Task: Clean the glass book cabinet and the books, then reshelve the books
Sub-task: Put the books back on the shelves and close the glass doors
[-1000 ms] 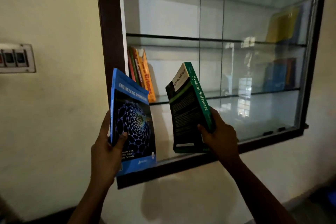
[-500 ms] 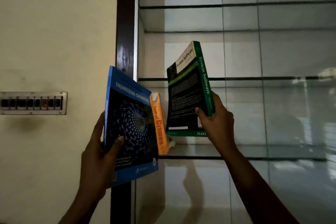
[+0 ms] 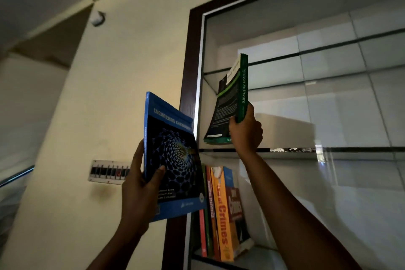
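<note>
Right hand (image 3: 245, 136) grips green System Software book (image 3: 230, 103) low on its spine, 2 o'clock of centre, bottom edge just above glass shelf (image 3: 350, 149) at 9 o'clock end of cabinet (image 3: 188, 85); likely being stood there. Long axis near upright, top leaning to 1 o'clock, spine outward. Left hand (image 3: 140, 184) clamps blue book (image 3: 173, 155) at 7 o'clock, probably queued next.

I see the glass book cabinet (image 3: 285, 28) set in a dark wooden frame, its glass shelves one above another. On the lower shelf (image 3: 258, 254) a short row of books (image 3: 210, 215) stands upright against the left wall, an orange "Crimes" volume (image 3: 222, 215) among them. The green System Software book (image 3: 230, 103) has its bottom edge just at the middle shelf (image 3: 328, 149); I cannot tell whether it rests there.
</note>
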